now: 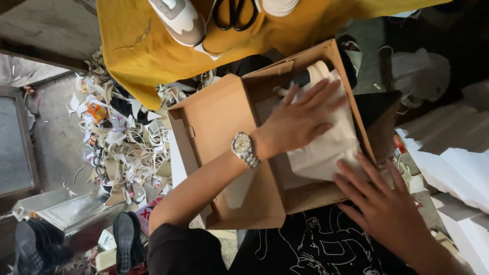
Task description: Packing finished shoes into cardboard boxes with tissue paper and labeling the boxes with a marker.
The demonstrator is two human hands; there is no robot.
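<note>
A brown cardboard box point(219, 109) lies open on my lap, its lid folded out to the left. White wrapping paper point(326, 147) fills the box. My left hand point(300, 119), with a silver wristwatch point(244, 148) on the wrist, lies flat on the paper with fingers spread. My right hand point(379, 201) rests open at the near right edge of the box, fingertips touching the paper. Whatever lies under the paper is hidden.
A yellow cloth point(142, 46) covers a table at the top, carrying a white and tan shoe point(178, 18) and black scissors point(235, 14). A heap of scraps point(119, 142) litters the floor at left. White foam sheets point(458, 163) are stacked at right.
</note>
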